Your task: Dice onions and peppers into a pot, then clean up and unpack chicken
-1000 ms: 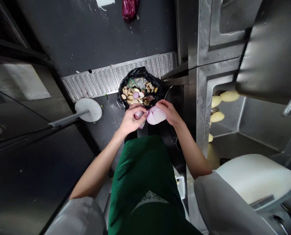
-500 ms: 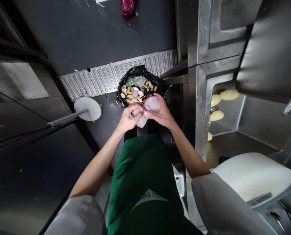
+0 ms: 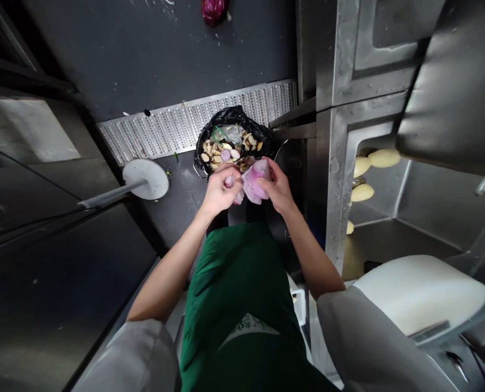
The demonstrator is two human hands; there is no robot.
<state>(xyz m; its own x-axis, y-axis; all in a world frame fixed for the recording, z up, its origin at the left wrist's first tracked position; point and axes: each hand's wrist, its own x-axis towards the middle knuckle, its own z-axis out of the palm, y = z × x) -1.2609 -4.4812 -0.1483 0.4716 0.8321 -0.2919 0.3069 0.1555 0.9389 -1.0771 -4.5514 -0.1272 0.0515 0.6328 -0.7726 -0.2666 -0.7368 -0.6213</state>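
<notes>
"Purple onion [image 3: 257, 181]: where, in the head view?"

"At three o'clock from the left hand [image 3: 220, 193], with the right hand [image 3: 281, 191] clamped on it."

"And the left?"

"Closed round a purplish piece [image 3: 229, 181]. Black bag [image 3: 234, 114]: ten o'clock from the onion."

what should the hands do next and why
Probably draw the left hand away from the right hand, stripping more skin off the onion: the right holds the bulb, pale loose-looking skin shows between the hands, and the bag-lined bin of scraps stands open just beyond.
</notes>
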